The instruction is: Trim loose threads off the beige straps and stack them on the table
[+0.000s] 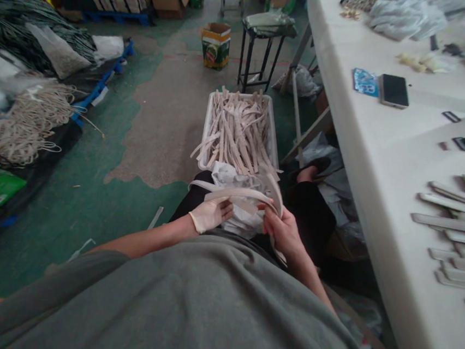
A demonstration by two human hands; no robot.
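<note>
A long pale beige strap (242, 194) bends in a loop between my hands above my lap. My left hand (212, 215), in a whitish glove with bare fingertips, has the strap along its far edge, between thumb and fingers as far as I can see. My bare right hand (281, 229) pinches the strap where it curves, and a length hangs below that hand. Beneath the strap, a crumpled white plastic bag (241, 223) lies on my lap. Just beyond my knees, a white plastic crate (272, 132) is heaped with similar beige strips (238, 127).
To my right runs a white-covered table (365, 183) bearing several flat strips (463, 229), a phone (393, 91) and plastic bags (406, 15). A black-legged stool (262, 51) and a cardboard box (216, 46) stand ahead. Bundled cords (26, 126) lie at left by a blue pallet (104, 80).
</note>
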